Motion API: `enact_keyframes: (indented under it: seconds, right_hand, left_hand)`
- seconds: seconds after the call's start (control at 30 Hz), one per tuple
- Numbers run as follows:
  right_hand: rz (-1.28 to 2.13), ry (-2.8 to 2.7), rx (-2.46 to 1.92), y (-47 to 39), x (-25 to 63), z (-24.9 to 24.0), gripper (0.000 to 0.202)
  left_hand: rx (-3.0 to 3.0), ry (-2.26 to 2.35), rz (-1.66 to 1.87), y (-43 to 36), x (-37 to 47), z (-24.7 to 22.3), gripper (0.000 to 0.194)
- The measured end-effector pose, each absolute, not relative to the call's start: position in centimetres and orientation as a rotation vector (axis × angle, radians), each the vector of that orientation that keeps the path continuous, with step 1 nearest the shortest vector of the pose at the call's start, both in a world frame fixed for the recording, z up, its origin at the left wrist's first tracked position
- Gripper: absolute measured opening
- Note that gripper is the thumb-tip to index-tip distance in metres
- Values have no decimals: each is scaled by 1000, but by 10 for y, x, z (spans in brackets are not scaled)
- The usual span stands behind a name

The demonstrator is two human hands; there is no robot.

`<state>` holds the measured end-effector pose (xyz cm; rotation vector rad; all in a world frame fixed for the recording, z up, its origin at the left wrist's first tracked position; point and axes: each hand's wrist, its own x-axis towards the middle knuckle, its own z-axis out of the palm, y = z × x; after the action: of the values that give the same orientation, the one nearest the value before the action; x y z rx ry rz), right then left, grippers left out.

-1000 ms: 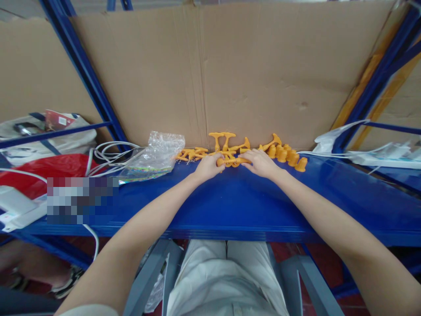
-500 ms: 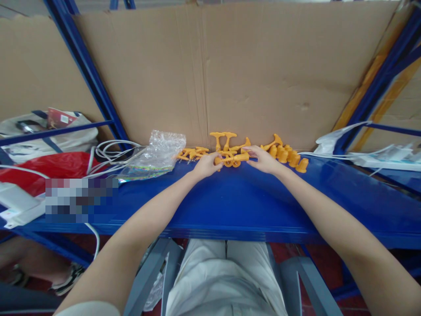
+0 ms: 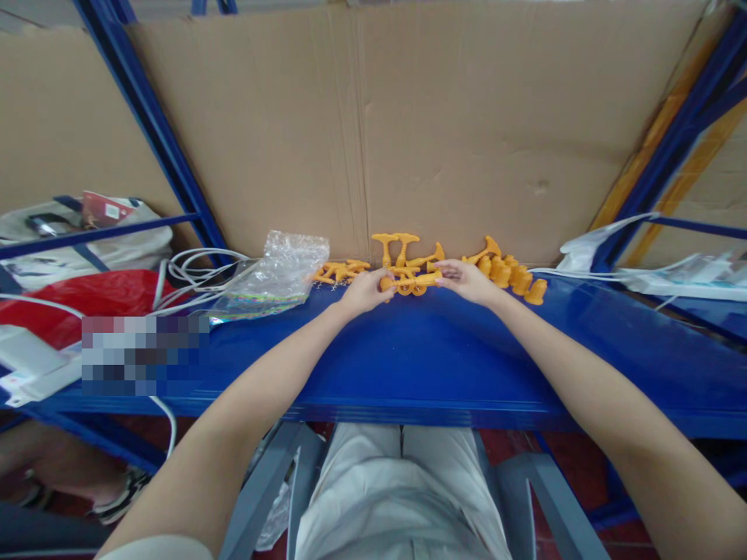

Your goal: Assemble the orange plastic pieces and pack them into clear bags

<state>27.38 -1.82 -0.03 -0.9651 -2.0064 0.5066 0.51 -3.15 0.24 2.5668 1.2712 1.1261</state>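
Note:
Between my two hands lies an orange plastic piece (image 3: 423, 280), roughly level, too small to name exactly. My left hand (image 3: 365, 292) is closed round its left end, where a rounded orange part shows at the fingertips. My right hand (image 3: 465, 281) pinches the right end with thumb and fingers. Right behind and below it sit round orange ends (image 3: 405, 288). Orange T-handled pieces (image 3: 402, 247) lie against the cardboard. Left of my left hand is a pile of small orange pieces with thin metallic tips (image 3: 341, 271). Several orange bell-shaped cups (image 3: 513, 276) stand right of my right hand.
A clear plastic bag (image 3: 285, 272) lies on the blue shelf (image 3: 408, 358). White cables (image 3: 201, 268) and a red bag (image 3: 117, 295) are farther left. A cardboard sheet (image 3: 437, 132) closes the back. At right lies a white power strip (image 3: 689, 288). Another person's leg (image 3: 75, 463) shows low left.
The right end of the held orange piece and my right fingers have shifted very slightly. My left hand keeps its place, and the other pieces look the same.

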Motion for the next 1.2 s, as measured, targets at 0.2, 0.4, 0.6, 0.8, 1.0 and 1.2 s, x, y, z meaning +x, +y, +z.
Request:
enact_keyframes:
  seconds: [0.2,0.4,0.6,0.8,1.0,1.2]
  right_hand:
    - [277,-2068,-976,-24,269,5,34]
    - [184,-2078,-972,-27,270,7,36]
    - [477,-1975,-1073,-24,264,4,32]
    - [815,-1804,-1187,-35,257,11,25]
    - [1086,-1764,-1057,-47,266,20,35]
    - [1159,-1757,-1041,-48,263,18,27]
  left_hand:
    - [2349,1232,1106,-27,8,-1,16]
    - [2273,1201,1077,-25,8,-3,15]
    - [2652,1246,1099,-32,4,3,21]
    - [2762,1315,1102,-32,5,2,22]
    - [2768,1327,1112,-28,3,1,20]
    - [2772,1324,1136,-28,1,3,23]
